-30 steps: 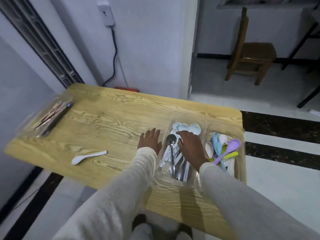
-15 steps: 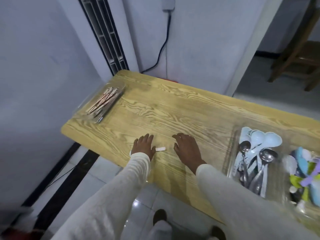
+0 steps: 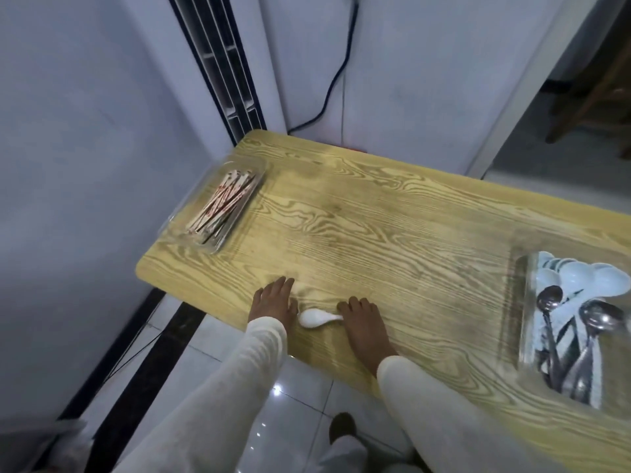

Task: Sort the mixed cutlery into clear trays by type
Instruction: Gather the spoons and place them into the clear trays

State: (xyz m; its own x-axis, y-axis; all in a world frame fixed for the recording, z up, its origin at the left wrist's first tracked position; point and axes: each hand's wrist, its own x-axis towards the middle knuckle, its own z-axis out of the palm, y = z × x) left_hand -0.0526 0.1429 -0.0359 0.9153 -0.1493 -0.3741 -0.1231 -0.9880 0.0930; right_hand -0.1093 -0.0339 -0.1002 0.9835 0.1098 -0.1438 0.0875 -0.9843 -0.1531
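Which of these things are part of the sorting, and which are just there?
Part of the job: loose white spoon on the table; tray of chopsticks; tray of white and metal spoons.
Just lying about: black cable; wooden chair; slatted wall unit.

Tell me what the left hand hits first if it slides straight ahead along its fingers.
Probably nothing on the table: the left hand points across bare wood toward the far edge and wall. The chopstick tray lies off to its left, seemingly clear of that line.
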